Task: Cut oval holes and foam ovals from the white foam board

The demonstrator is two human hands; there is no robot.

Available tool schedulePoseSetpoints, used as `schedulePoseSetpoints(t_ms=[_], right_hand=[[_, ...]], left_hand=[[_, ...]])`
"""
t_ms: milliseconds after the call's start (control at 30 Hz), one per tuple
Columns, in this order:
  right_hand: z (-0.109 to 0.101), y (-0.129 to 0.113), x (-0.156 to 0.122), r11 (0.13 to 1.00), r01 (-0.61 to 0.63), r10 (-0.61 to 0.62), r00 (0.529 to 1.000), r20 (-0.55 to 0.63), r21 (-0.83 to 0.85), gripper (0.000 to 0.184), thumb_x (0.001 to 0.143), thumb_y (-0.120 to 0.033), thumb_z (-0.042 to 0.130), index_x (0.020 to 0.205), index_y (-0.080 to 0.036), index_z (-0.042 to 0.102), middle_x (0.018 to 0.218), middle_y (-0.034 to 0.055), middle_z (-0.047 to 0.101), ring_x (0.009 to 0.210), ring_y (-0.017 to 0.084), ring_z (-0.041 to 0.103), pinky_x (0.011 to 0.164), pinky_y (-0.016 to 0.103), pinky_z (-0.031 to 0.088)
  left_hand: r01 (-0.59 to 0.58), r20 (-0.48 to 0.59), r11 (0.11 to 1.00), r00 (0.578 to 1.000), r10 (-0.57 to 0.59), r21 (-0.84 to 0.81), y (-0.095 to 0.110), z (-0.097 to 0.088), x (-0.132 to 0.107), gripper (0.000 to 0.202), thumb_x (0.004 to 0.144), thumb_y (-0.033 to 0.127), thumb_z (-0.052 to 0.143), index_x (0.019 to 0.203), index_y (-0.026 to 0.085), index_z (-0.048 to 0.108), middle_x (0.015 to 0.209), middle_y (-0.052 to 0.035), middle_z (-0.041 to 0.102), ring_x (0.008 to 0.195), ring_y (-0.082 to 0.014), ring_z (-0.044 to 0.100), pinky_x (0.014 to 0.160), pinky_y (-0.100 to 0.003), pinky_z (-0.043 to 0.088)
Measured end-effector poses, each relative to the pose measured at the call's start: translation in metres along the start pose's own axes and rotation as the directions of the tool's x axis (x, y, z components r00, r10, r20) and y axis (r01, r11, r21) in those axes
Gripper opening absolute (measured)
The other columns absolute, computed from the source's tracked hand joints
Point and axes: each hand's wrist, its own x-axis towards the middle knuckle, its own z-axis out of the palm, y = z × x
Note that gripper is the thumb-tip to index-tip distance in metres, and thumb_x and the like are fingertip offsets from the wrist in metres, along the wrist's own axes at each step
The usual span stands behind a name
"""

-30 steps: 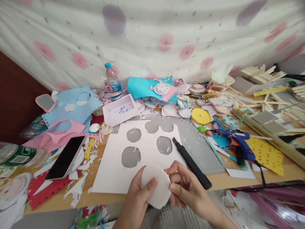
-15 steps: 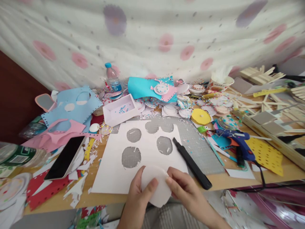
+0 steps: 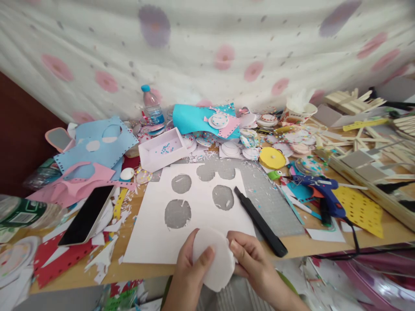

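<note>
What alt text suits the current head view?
A left hand and right hand hold a white, rough-edged, paper-like disc at a cluttered wooden table. Beyond, a white paper sheet with round holes lies partly on a grey mat, beside a black knife-like tool.

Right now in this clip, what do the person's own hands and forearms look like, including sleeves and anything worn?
The left hand and right hand are ungloved. No watch, bracelet or ring shows, though some fingers are hidden. No sleeve can be made out on the visible forearms; grey cloth with fine lines shows between them.
</note>
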Motion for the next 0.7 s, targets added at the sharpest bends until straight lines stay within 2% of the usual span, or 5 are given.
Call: schedulePoseSetpoints(t_ms=[167, 267, 367, 500, 700], right_hand=[[-0.005, -0.008, 0.001, 0.982, -0.016, 0.023, 0.999, 0.033, -0.187, 0.05, 0.089, -0.062, 0.049, 0.065, -0.021, 0.035, 0.058, -0.0076, 0.026, 0.05, 0.007, 0.021, 0.045, 0.02, 0.018], [-0.005, -0.011, 0.004, 0.865, 0.07, -0.112, 0.992, -0.056, -0.497, 0.047, 0.094, -0.058, 0.043, 0.065, -0.021, 0.035, 0.061, -0.0056, 0.03, 0.056, 0.01, 0.028, 0.049, 0.023, 0.023], [-0.005, -0.01, 0.006, 0.769, 0.107, -0.194, 0.979, -0.069, -0.631, 0.046, 0.095, -0.055, 0.042, 0.064, -0.021, 0.034, 0.058, -0.0059, 0.03, 0.055, 0.01, 0.027, 0.049, 0.024, 0.021], [-0.001, -0.009, 0.007, 0.82, 0.115, -0.197, 0.976, -0.088, -0.561, 0.048, 0.096, -0.056, 0.039, 0.063, -0.022, 0.031, 0.058, -0.0059, 0.028, 0.053, 0.01, 0.027, 0.048, 0.024, 0.022], [0.006, -0.007, 0.008, 0.993, 0.032, -0.046, 0.992, -0.116, -0.118, 0.05, 0.088, -0.06, 0.053, 0.062, -0.022, 0.034, 0.057, -0.0076, 0.026, 0.048, 0.007, 0.021, 0.043, 0.02, 0.023]], left_hand=[[0.006, 0.045, 0.999, 0.999, -0.008, 0.042, 0.0, -0.006, 0.003, 0.05, 0.069, 0.043, 0.08, 0.108, 0.016, 0.062, 0.08, -0.0045, 0.069, 0.07, -0.0168, 0.062, 0.062, -0.024, 0.048], [-0.07, 0.01, 0.994, 0.998, 0.07, 0.08, -0.003, -0.007, 0.007, 0.051, 0.073, 0.043, 0.077, 0.113, 0.017, 0.059, 0.088, -0.0058, 0.069, 0.077, -0.0183, 0.063, 0.067, -0.024, 0.048], [-0.137, -0.006, 0.984, 0.99, 0.138, 0.116, -0.005, -0.004, 0.008, 0.046, 0.075, 0.042, 0.076, 0.11, 0.017, 0.059, 0.085, -0.0044, 0.069, 0.073, -0.0166, 0.062, 0.063, -0.023, 0.046], [-0.121, -0.001, 0.991, 0.993, 0.122, 0.055, -0.007, 0.002, 0.005, 0.043, 0.074, 0.04, 0.076, 0.107, 0.018, 0.061, 0.088, -0.0058, 0.071, 0.071, -0.0173, 0.064, 0.063, -0.024, 0.047], [-0.074, 0.005, 0.996, 0.997, 0.074, -0.057, -0.01, 0.006, 0.003, 0.045, 0.072, 0.04, 0.079, 0.108, 0.018, 0.064, 0.096, -0.0093, 0.073, 0.081, -0.0223, 0.068, 0.07, -0.028, 0.05]])
